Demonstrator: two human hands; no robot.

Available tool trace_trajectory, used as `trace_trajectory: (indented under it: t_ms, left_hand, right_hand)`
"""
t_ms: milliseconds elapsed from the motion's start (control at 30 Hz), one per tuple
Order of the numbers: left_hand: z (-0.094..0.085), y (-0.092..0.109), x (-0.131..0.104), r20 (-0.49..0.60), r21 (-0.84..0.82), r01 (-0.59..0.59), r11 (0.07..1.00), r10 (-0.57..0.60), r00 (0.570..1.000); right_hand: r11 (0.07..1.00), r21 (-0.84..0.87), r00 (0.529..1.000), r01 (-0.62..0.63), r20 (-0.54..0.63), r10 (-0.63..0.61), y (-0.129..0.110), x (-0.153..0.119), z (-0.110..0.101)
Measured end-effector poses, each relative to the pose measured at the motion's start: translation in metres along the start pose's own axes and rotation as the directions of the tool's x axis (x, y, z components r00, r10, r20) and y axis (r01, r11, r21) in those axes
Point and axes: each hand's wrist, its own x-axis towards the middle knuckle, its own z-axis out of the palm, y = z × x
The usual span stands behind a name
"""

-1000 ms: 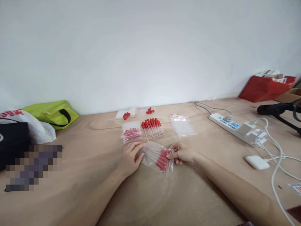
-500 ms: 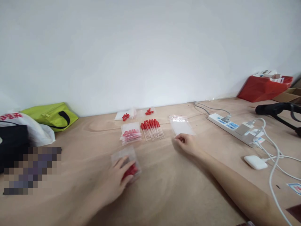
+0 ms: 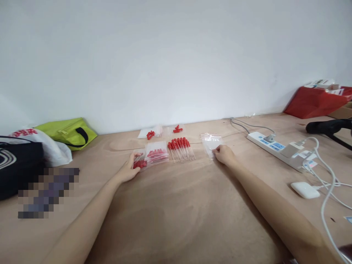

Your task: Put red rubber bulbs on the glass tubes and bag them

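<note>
My left hand (image 3: 128, 169) has thumb and fingers around a small clear zip-lock bag of red pieces (image 3: 140, 164), low over the table. Right beside it lies a stack of filled zip-lock bags (image 3: 156, 152) with red contents. In the middle, a row of thin pale sticks with red tips (image 3: 180, 149) is laid out side by side. My right hand (image 3: 225, 155) is closed at the lower right edge of the clear zip-lock bags (image 3: 211, 142), fingertips pinching there. How many bags the fingertips hold is hidden.
Toward the wall lie a white packet with red pieces on it (image 3: 147, 132) and another red cluster (image 3: 177, 128). A power strip (image 3: 264, 145) with cables and a white case (image 3: 305, 190) sit right. A lime-green bag (image 3: 64, 130) and a black bag (image 3: 24, 165) stand left.
My left hand has carried the filled bag forward and left, up beside the stack. My right hand has reached forward onto the clear bags. The view has shifted slightly.
</note>
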Motion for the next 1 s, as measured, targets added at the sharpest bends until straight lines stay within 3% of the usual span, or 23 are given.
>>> trace_trajectory:
  t_ms: [33, 100, 167, 200, 267, 333, 433, 500, 567, 633, 700, 767, 900, 1000]
  left_hand:
    - [0.005, 0.002, -0.001, -0.134, 0.023, -0.046, 0.999, 0.048, 0.990]
    - [0.013, 0.013, -0.007, -0.418, 0.133, -0.106, 0.985, 0.152, 0.896]
    - [0.020, 0.031, -0.016, -0.504, 0.225, -0.189, 0.956, 0.280, 0.817]
    - [0.024, 0.043, -0.020, -0.495, 0.235, -0.245, 0.941, 0.333, 0.803]
    - [0.033, 0.067, -0.028, -0.388, 0.185, -0.357, 0.916, 0.402, 0.830]
    - [0.045, 0.091, -0.035, -0.277, 0.096, -0.401, 0.911, 0.411, 0.868]
    - [0.065, 0.117, -0.046, -0.108, 0.004, -0.365, 0.931, 0.363, 0.926]
    - [0.074, 0.127, -0.051, 0.020, 0.020, -0.318, 0.948, 0.317, 0.948]
    - [0.075, 0.128, -0.052, 0.159, 0.073, -0.331, 0.941, 0.317, 0.935]
    - [0.067, 0.122, -0.049, 0.297, 0.097, -0.400, 0.911, 0.357, 0.885]
    - [0.055, 0.112, -0.042, 0.406, 0.072, -0.468, 0.881, 0.402, 0.820]
    - [0.046, 0.101, -0.036, 0.421, 0.069, -0.474, 0.878, 0.405, 0.812]
    - [0.049, 0.099, -0.041, 0.172, 0.143, -0.306, 0.941, 0.281, 0.944]
    - [0.063, 0.110, -0.053, 0.229, 0.161, -0.260, 0.952, 0.220, 0.948]
  right_hand:
    - [1.000, -0.007, 1.000, -0.003, -0.001, 0.003, 0.000, 0.000, 0.000]
    - [1.000, -0.021, 1.000, -0.010, -0.012, 0.009, -0.001, -0.002, -0.003]
    - [0.999, -0.033, 0.999, -0.005, -0.034, 0.004, -0.008, -0.008, -0.007]
    - [1.000, -0.027, 0.999, 0.004, -0.041, -0.005, -0.014, -0.014, -0.010]
    - [0.998, 0.033, 0.999, 0.048, -0.018, -0.047, -0.030, -0.029, -0.013]
    - [0.970, 0.197, 0.978, 0.141, 0.123, -0.167, -0.047, -0.048, -0.012]
    - [0.867, 0.467, 0.859, 0.175, 0.358, -0.367, -0.066, -0.070, -0.004]
    - [0.828, 0.521, 0.841, 0.205, 0.339, -0.421, -0.067, -0.073, 0.000]
    - [0.830, 0.462, 0.872, 0.312, 0.208, -0.443, -0.061, -0.067, 0.001]
    - [0.826, 0.375, 0.865, 0.421, 0.108, -0.490, -0.053, -0.058, 0.001]
    - [0.813, 0.358, 0.836, 0.459, 0.136, -0.532, -0.048, -0.053, 0.002]
    - [0.825, 0.375, 0.830, 0.423, 0.205, -0.519, -0.048, -0.053, 0.005]
    - [0.877, 0.344, 0.897, 0.335, 0.168, -0.408, -0.057, -0.069, 0.013]
    - [0.884, 0.300, 0.914, 0.359, 0.078, -0.398, -0.062, -0.083, 0.016]
